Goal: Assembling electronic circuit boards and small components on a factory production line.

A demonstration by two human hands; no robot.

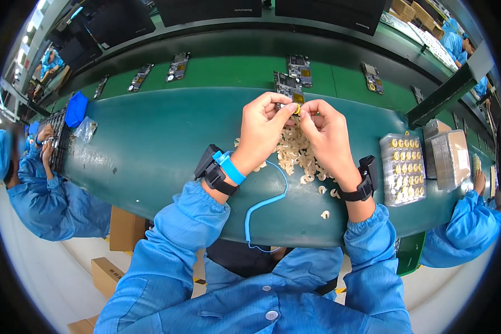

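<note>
My left hand (266, 122) and my right hand (327, 133) meet at the far side of the green table, both pinched on a small yellow round part (296, 108). Right behind my fingertips is a dark circuit board (286, 82) with a yellow patch. Whether the part touches the board, I cannot tell. Between and below my hands lies a heap of small cream-coloured notched pieces (291, 149), with a few loose ones closer to me. To the right, a clear plastic tray (388, 167) holds rows of yellow round parts.
A coiled blue cord (256, 205) runs from my left wrist band. More circuit boards (178, 67) lie along the green strip (228, 71) behind the table. Wrapped boxes (450, 158) and a dark post (445, 92) stand right. Co-workers in blue sit at both sides; a blue bin (76, 109) is left.
</note>
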